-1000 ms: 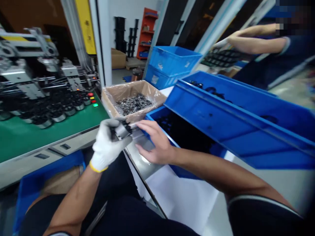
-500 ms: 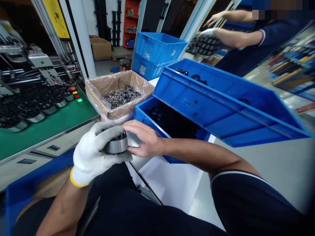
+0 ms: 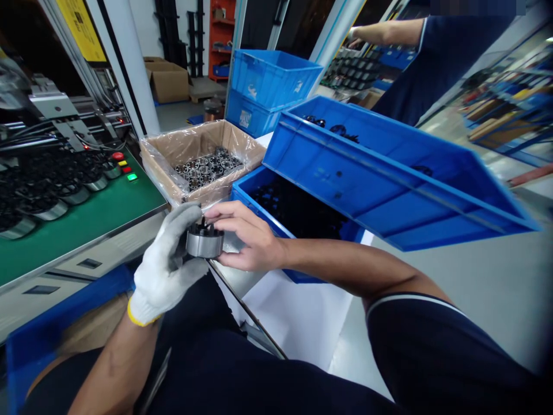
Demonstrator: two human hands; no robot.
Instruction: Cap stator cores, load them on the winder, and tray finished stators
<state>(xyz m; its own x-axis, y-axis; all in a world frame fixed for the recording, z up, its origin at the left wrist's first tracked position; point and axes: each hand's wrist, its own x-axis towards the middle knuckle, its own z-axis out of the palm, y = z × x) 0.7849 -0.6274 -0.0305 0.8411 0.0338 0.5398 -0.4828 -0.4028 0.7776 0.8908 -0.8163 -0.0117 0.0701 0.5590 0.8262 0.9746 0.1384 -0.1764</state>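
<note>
My left hand (image 3: 166, 262), in a white knit glove with a yellow cuff, grips a round grey metal part (image 3: 204, 242) with black pieces on top. My bare right hand (image 3: 244, 236) is closed around the same part from the right, its fingertips resting on the black top. Both hands hover over my lap, just in front of a cardboard box (image 3: 162, 161) lined with clear plastic and holding several metal rings (image 3: 206, 167). Right behind my right hand is a blue bin (image 3: 246, 204) filled with dark parts.
A green machine table (image 3: 78, 222) at left carries rows of round assemblies (image 3: 52, 190) and coloured buttons (image 3: 123, 164). A tilted blue bin (image 3: 389, 178) rests above the lower one; stacked blue crates (image 3: 270, 86) stand behind. A co-worker's arm (image 3: 384, 31) reaches over a tray at upper right.
My hands stayed together on the metal part and shifted it slightly; my gloved fingers have opened off its top. The view turned a little left and the co-worker's arms moved up.
</note>
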